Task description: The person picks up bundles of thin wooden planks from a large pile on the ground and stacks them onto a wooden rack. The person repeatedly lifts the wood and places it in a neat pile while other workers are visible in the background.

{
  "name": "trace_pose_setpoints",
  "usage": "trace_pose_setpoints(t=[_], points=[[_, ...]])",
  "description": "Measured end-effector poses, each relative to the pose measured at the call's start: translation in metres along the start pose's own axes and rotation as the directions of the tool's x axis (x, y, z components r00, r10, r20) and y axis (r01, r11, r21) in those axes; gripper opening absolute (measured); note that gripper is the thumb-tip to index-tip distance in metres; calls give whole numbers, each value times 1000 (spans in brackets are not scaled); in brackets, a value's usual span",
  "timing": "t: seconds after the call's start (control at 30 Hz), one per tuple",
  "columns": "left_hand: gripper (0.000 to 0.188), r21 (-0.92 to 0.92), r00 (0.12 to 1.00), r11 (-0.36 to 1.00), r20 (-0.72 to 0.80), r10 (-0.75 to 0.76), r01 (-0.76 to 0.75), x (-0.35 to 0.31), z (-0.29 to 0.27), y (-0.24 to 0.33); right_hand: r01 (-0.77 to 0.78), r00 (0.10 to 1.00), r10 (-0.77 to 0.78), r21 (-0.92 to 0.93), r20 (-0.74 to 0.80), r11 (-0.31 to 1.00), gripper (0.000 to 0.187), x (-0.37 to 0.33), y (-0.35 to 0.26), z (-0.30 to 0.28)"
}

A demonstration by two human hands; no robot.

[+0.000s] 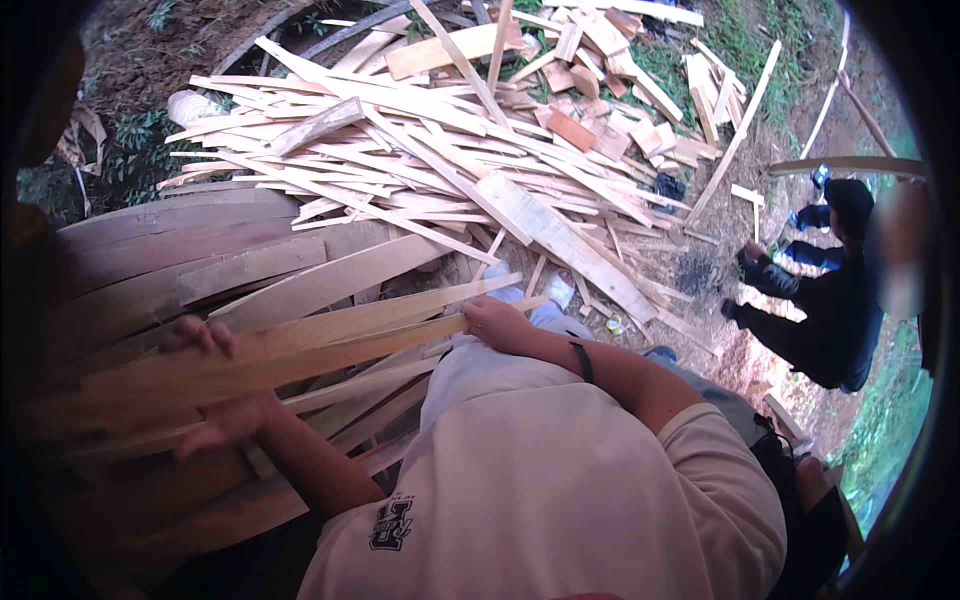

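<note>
Stretching across the front of the person's body, a long, narrow board (330, 357) looks straight and smooth-faced, honey-yellow toward its right end and dulling to brown in the shade at left. From here I see the right hand (497, 325) curled round it near the right end. The left hand (228, 420) sits partly behind the wood, thumb out; I can't tell how firmly it grips. Beyond lies a heap of pale strips (440, 170).
</note>
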State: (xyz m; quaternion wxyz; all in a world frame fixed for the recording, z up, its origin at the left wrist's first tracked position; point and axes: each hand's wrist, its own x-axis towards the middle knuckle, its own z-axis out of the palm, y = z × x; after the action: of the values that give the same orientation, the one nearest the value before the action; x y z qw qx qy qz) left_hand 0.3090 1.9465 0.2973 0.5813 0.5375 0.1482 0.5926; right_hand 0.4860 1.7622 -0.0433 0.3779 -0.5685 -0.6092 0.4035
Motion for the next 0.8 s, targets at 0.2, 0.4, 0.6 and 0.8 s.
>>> trace_pose_setpoints(t=[0.2,0.4,0.6,0.8], points=[[32,538,977,838,-212,30,91,-22,33,15,-89,996,90,-33,17,995,21,-1,-1,38],[28,391,990,910,-76,-119,139,-29,49,18,-113,993,116,-206,3,972,15,-3,16,51],[23,368,994,924,-74,-78,100,-37,60,15,-196,980,201,-295,-16,935,13,-9,23,49],[21,355,991,925,-23,-136,135,-37,66,11,-179,984,162,-390,-76,903,23,9,50,47]])
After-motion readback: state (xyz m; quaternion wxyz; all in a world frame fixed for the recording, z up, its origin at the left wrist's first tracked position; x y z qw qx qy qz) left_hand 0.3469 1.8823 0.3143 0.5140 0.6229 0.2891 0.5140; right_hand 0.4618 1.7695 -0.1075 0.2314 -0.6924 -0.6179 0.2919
